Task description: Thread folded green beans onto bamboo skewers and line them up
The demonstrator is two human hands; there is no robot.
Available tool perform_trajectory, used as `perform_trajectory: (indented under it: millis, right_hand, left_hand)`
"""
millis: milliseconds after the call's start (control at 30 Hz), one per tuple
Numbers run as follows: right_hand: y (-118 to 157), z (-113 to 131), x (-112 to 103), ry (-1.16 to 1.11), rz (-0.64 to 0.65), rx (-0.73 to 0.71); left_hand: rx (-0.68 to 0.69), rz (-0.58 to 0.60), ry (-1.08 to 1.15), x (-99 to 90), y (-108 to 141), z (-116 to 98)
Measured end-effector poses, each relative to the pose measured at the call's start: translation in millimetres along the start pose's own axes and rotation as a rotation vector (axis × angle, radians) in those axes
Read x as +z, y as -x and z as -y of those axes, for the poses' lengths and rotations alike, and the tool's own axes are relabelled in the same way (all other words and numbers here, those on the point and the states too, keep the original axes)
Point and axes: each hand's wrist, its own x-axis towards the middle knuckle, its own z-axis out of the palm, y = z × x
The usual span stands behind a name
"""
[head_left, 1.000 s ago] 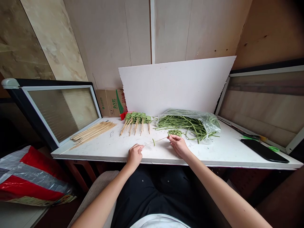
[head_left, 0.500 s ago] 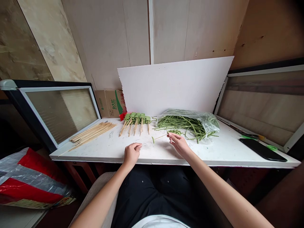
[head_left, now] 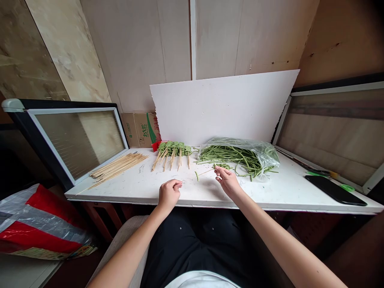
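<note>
In my right hand (head_left: 227, 181) a thin bamboo skewer (head_left: 206, 172) is pinched between thumb and fingers. A short piece of green bean (head_left: 197, 176) sits crosswise on the skewer's left end. My left hand (head_left: 170, 193) is closed just above the table's front, to the left of that piece and apart from it; whatever its fingers hold, if anything, is hidden. Behind my right fingers lies a small heap of cut bean bits (head_left: 222, 166). Long green beans (head_left: 231, 155) spill from a clear plastic bag (head_left: 265, 154) at the back.
Several loaded bean skewers (head_left: 175, 150) are stacked at the back, sticks facing me. Bare bamboo skewers (head_left: 120, 168) lie spread at the left. A black phone (head_left: 335, 190) rests at the right of the white table (head_left: 132, 192). A white board (head_left: 225, 108) and a cardboard box (head_left: 139, 130) stand behind.
The whole view has shifted slightly to the right. Both hands keep nearly the same pose, and the skewer with its bean piece stays in my right hand.
</note>
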Motion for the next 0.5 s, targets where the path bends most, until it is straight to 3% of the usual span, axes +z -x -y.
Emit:
perform_trajectory:
  millis: [333,500]
  right_hand:
    - [5.9,0.4,8.2,0.027,-0.009,-0.034]
    - [14.8,-13.8,23.9,0.088,0.003,-0.063]
  left_hand:
    - [-0.048,0.006,0.007,0.3,1.7,1.2]
    - [-0.007,0.004,0.027,1.9,4.8,-10.2]
